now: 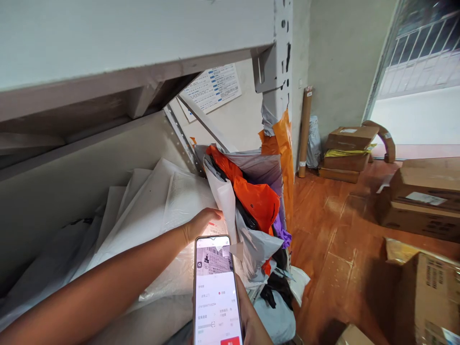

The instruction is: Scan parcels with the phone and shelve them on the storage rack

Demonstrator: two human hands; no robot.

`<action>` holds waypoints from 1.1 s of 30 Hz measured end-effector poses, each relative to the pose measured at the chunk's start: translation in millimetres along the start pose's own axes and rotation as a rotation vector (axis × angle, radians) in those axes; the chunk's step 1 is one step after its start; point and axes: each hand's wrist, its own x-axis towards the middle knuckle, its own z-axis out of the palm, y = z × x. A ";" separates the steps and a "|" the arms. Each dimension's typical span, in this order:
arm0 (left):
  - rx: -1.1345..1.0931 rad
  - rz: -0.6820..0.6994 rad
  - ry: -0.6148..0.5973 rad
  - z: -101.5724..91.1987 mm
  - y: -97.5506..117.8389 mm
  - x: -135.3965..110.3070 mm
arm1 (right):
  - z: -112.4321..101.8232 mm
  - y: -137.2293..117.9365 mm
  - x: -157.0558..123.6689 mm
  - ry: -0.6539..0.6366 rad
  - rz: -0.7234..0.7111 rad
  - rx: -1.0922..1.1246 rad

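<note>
My right hand [249, 311] is wrapped round a smartphone [217, 297], held upright with its lit screen facing me. A printed label with a barcode shows in the upper part of the screen. Beyond the phone, my left hand [203, 224] grips a white mailer [224, 201] by its side; its fingertips are partly hidden. Bright light falls on a label [216, 229] beside that hand. Several white padded mailers [143, 220] lean in a row on the left. To the right are an orange plastic parcel [257, 199] and a grey plastic bag [257, 249].
A white metal shelf [136, 38] hangs overhead, with its upright post [283, 57] on the right. Cardboard boxes [427, 191] stand on the wooden floor [330, 239]. A long cardboard tube [305, 132] leans on the wall, near stacked boxes [347, 148].
</note>
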 end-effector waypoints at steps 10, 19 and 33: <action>-0.024 -0.064 -0.020 15.2 13.4 -13.5 | -28.3 30.8 22.8 0.050 0.242 0.071; 0.010 -0.070 0.040 20.9 19.1 -15.3 | -28.0 33.2 23.6 0.041 0.256 0.147; 0.027 -0.083 0.007 22.6 21.1 -19.3 | -10.1 14.7 5.4 -0.040 0.003 -0.287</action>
